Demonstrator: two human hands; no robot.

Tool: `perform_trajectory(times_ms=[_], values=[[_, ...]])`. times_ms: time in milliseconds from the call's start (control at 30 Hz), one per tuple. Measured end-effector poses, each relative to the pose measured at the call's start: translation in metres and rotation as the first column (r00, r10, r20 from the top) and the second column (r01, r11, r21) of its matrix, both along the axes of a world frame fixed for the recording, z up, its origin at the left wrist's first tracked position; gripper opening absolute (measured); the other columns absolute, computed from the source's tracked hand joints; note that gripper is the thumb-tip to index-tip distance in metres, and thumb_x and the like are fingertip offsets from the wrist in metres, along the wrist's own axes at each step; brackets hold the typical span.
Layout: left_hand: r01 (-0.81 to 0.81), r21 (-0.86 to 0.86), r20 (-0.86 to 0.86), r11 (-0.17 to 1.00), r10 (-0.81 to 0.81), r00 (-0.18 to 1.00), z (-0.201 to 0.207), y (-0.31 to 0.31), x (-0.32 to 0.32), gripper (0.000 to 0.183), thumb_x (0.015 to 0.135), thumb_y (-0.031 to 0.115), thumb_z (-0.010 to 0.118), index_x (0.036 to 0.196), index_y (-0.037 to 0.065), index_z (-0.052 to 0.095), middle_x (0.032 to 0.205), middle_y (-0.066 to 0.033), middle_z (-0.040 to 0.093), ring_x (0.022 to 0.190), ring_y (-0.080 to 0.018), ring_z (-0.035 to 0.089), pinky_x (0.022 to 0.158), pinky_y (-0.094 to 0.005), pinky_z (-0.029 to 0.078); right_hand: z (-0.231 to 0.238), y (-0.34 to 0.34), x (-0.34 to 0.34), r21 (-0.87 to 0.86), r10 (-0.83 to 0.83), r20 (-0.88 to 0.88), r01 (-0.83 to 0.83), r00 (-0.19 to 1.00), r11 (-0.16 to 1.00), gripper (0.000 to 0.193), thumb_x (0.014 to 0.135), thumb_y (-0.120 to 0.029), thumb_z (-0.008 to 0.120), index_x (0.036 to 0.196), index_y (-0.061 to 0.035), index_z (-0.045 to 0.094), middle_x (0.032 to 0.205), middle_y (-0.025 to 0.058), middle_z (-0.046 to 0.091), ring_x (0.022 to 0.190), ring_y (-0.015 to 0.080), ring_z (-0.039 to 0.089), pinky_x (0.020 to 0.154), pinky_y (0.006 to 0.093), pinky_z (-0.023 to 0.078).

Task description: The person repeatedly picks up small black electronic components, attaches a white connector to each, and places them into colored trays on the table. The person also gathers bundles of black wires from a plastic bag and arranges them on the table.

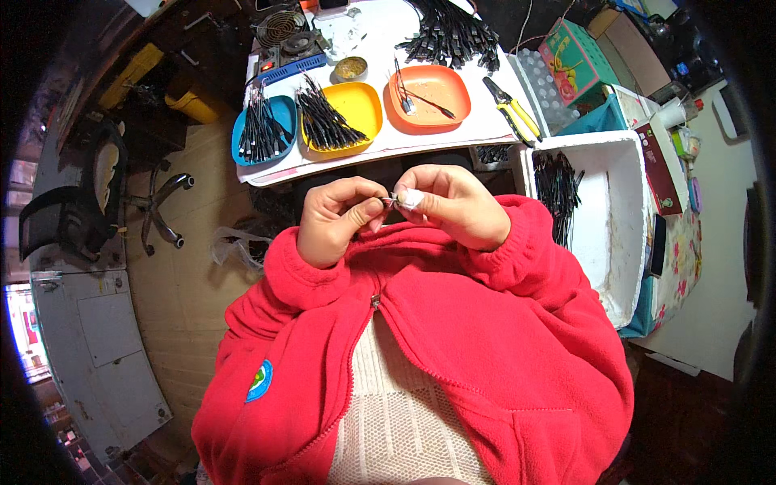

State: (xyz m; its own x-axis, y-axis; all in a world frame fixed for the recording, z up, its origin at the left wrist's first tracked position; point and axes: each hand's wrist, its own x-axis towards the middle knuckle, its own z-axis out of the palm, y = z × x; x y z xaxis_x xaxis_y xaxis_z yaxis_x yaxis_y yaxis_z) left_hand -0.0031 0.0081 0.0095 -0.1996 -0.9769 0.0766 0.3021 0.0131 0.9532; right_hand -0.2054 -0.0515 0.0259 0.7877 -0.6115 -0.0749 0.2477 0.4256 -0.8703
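Red sleeves (301, 271) end at your two hands, close together just off the bench's (381, 61) near edge. Your left hand (341, 218) pinches a wire (387, 202) between thumb and finger; your right hand (449, 202) closes on its other end, with something white at the thumb. Along the near edge, from the left corner, sit a blue tray (288, 117), a yellow tray (365, 103) and an orange tray (440, 85); pliers (503, 98) lie by the right corner.
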Motion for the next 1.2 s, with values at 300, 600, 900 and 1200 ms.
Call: perform_trajectory(times_ms=[300,600,900,1200], values=[[0.418,0.207,-0.680,0.884,-0.177,0.711,-0.002,-0.007,-0.003,0.017,0.091,0.011,0.061,0.103,0.000,0.061,0.087,-0.0063,0.065,0.062,-0.0092,0.050,0.053,-0.0241,0.037,0.013,-0.016,0.008,-0.888,-0.284,0.186,0.284,0.941,0.360,0.019,0.074,0.004,0.071,0.090,-0.0019,0.063,0.083,0.0074,0.059,0.074,0.0193,0.059,0.065,0.0285,0.047],[0.191,0.174,-0.353,0.966,-0.120,0.928,0.017,-0.026,0.004,0.016,0.089,0.006,0.063,0.103,-0.001,0.063,0.078,-0.0035,0.062,0.065,-0.0080,0.055,0.058,-0.0206,0.043,0.011,-0.017,0.024,-0.566,-0.294,0.226,0.371,0.928,0.736,0.012,0.082,0.002,0.064,0.092,0.0015,0.059,0.093,0.0063,0.057,0.075,0.0108,0.054,0.065,0.0233,0.046],[0.047,0.156,-0.160,0.987,-0.022,0.987,0.032,-0.064,0.025,0.014,0.085,0.000,0.066,0.098,-0.001,0.068,0.078,-0.0053,0.065,0.061,-0.0074,0.056,0.053,-0.0191,0.042,0.018,-0.067,0.032,-0.811,-0.337,0.123,0.290,0.934,0.508,0.012,0.080,-0.002,0.069,0.090,-0.0010,0.063,0.082,0.0088,0.062,0.077,0.0203,0.061,0.068,0.0294,0.048],[0.077,0.390,-0.185,0.917,-0.004,0.983,0.039,-0.108,0.037,0.014,0.088,0.002,0.063,0.101,-0.001,0.063,0.078,-0.0060,0.064,0.064,-0.0078,0.057,0.056,-0.0168,0.041,0.008,-0.108,0.045,-0.790,-0.452,0.079,0.332,0.889,0.515,0.008,0.082,-0.002,0.066,0.089,0.0004,0.062,0.084,0.0090,0.061,0.073,0.0178,0.058,0.065,0.0277,0.046]])
